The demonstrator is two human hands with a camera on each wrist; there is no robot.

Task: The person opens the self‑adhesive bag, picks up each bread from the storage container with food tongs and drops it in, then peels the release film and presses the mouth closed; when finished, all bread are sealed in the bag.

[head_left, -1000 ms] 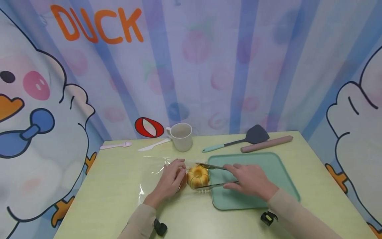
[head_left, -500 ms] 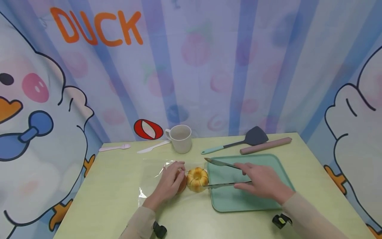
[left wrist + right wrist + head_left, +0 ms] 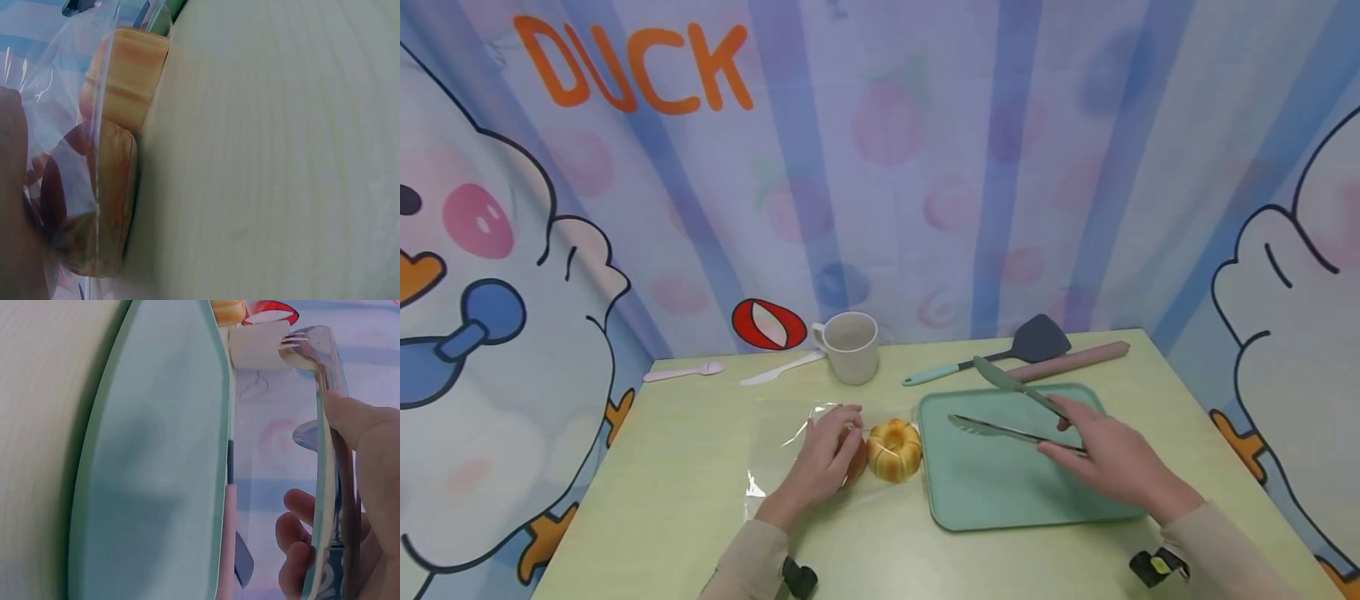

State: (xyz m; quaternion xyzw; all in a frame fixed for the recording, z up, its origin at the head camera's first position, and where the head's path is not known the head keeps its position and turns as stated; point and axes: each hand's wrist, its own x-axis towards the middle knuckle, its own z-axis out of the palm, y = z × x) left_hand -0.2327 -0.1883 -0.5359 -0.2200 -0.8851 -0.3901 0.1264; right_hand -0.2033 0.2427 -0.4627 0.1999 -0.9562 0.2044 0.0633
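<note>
My left hand (image 3: 820, 458) grips a brown bun (image 3: 856, 467) through a clear plastic bag (image 3: 772, 442), and the hand covers much of it. Right beside it, a golden ridged bun (image 3: 893, 450) with a dimpled top lies at the bag's right end. In the left wrist view the brown bun (image 3: 114, 200) and golden bun (image 3: 134, 75) touch end to end, with film partly over both. My right hand (image 3: 1108, 450) holds metal tongs (image 3: 1000, 430) over the green tray (image 3: 985, 496). The tongs' arms are spread with nothing between them, as the right wrist view also shows.
Along the table's back edge lie a pink spork (image 3: 685, 372), a white plastic knife (image 3: 782, 367), a white mug (image 3: 854, 354), a spatula (image 3: 1040, 337) and a pink rolling pin (image 3: 1078, 361). A printed curtain (image 3: 895, 167) rises directly behind the table.
The tongs have let go of the golden bun, and my right hand has carried them right and up, over the tray. The bun stays by the brown one. My left hand keeps its place.
</note>
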